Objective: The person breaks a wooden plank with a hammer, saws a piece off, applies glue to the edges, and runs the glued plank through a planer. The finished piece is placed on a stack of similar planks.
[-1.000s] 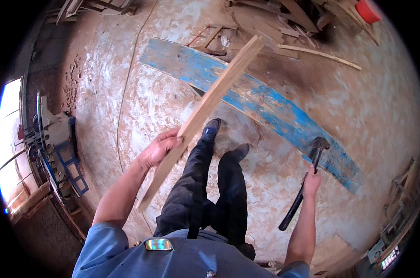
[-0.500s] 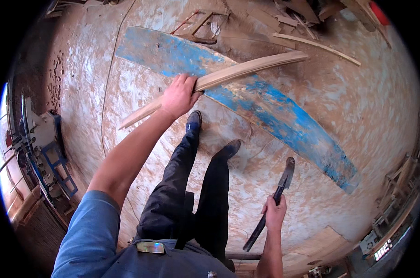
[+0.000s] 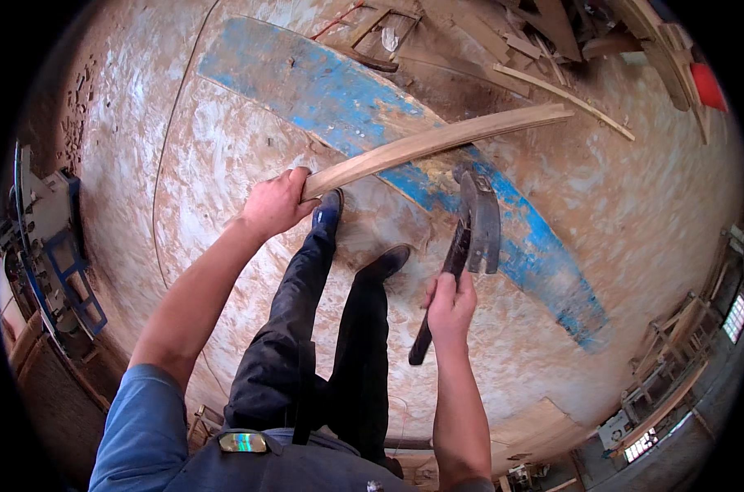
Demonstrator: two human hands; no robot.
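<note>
A long, curved wooden strip [image 3: 437, 145] slants across a blue-painted board [image 3: 257, 74], which is long, worn and lying on the floor. My left hand [image 3: 277, 201] is closed around the strip's near end. The strip's far end reaches past the board's far edge. In my right hand [image 3: 451, 307] is a claw hammer [image 3: 482, 221], gripped along its dark handle. Its head appears over the right half of the board, just below the strip; whether it touches anything I cannot tell.
Scrap wood and a thin batten [image 3: 564, 102] lie at the far right, near a red object [image 3: 707, 87]. A small wooden frame [image 3: 380, 33] lies beyond the board. At left stands a machine with a blue frame [image 3: 75, 279]. Wooden racks [image 3: 667, 344] stand at right.
My right hand has raised the hammer up and toward the strip. My left hand has shifted toward me and left, from partway along the strip to its near end.
</note>
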